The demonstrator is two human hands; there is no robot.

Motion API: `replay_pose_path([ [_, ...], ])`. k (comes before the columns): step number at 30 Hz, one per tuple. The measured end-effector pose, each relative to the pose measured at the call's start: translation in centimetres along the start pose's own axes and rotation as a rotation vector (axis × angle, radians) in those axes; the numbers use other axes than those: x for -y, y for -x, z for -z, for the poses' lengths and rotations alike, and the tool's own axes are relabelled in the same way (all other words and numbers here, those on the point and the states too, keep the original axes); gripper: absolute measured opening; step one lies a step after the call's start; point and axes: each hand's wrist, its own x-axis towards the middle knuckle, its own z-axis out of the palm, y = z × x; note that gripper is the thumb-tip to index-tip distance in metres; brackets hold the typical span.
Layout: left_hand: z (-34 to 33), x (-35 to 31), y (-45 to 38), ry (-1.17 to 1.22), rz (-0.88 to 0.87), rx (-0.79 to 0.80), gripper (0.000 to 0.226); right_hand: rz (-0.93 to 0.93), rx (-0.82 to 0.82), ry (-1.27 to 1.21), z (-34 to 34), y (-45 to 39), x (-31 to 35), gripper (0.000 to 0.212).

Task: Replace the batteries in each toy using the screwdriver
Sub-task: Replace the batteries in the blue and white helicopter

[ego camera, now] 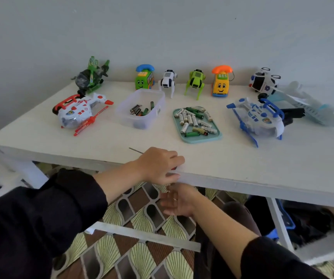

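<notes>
1. Both hands sit at the desk's (242, 158) near edge: the left hand (158, 165) lies over the screwdriver (136, 151), fingers curled around its handle; the right hand (177, 200) hangs below the edge, fingers loosely spread, holding nothing.
2. Only the screwdriver's thin metal shaft and a bit of red handle show.
3. Mid-desk, a clear tub (126, 117) holds a few batteries; right of it, a teal tray (214, 137) holds many.
</notes>
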Motion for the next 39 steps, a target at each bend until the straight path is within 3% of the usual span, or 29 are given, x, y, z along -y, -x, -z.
replay_pose_path([
  [7, 0.6, -0.5, 0.3, -0.052, -0.017, 0.037, 0.033, 0.002, -0.015, 0.243, 1.1, -1.3, 0.1, 0.036],
  [12, 1.1, -1.6, 2.1, -0.137, -0.061, -0.067, 0.007, 0.015, -0.041, 0.281, 1.4, -1.7, -0.2, 0.026],
  [15, 1.1, -2.3, 4.2, -0.155, -0.123, -0.120, 0.008, 0.009, -0.109, 0.242, 1.4, -2.1, -0.7, 0.021],
  [19, 0.4, -2.4, 8.1, -0.108, -0.185, 0.094, 0.009, 0.006, -0.173, 0.230, 0.5, -2.6, -1.3, 0.023],
  [23, 0.2, -1.8, 10.6, -0.058, 0.015, 0.368, 0.026, -0.024, -0.173, 0.294, -0.8, -4.0, -1.2, 0.021],
  [30, -3.5, -0.9, 14.6, -0.092, 0.347, 0.508, 0.039, -0.072, -0.149, 0.529, -1.7, -8.7, -1.7, 0.015],
  [36, -7.2, 0.6, 19.1, 0.079, 0.658, 0.725, 0.030, -0.151, -0.173, 0.617, -1.0, -14.3, -2.4, 0.012],
  [39, -9.5, 1.7, 20.5, 0.088, 0.714, 0.799, 0.025, -0.131, -0.205, 0.629, -0.5, -17.4, -3.1, 0.013],
])
